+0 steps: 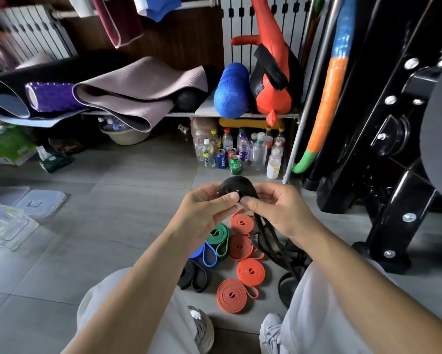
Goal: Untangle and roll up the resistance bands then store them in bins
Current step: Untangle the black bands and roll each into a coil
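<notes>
Between a seated person's grey trainers (202, 325), seven bands lie coiled on the grey tiled floor (112, 226): four orange rolls (231, 295), a green roll (218, 238), a blue roll (205, 254) and a black roll (193, 275). Just above them, the left hand (207, 208) and right hand (273, 208) pinch a part-wound black band (236, 187) between curled thumbs and fingertips. Its loose tail (273, 241) trails down into a tangle by the right knee. Rolling looks nearly done, but storing appears not yet begun: the clear plastic bins (7, 226) and lids (39, 203) sit well apart at left. Beyond, a low shelf (184, 114) carries yoga mats (138, 90) and foam rollers (231, 90) above drink bottles (242, 146). A black steel rack (393, 149) stands at right.
</notes>
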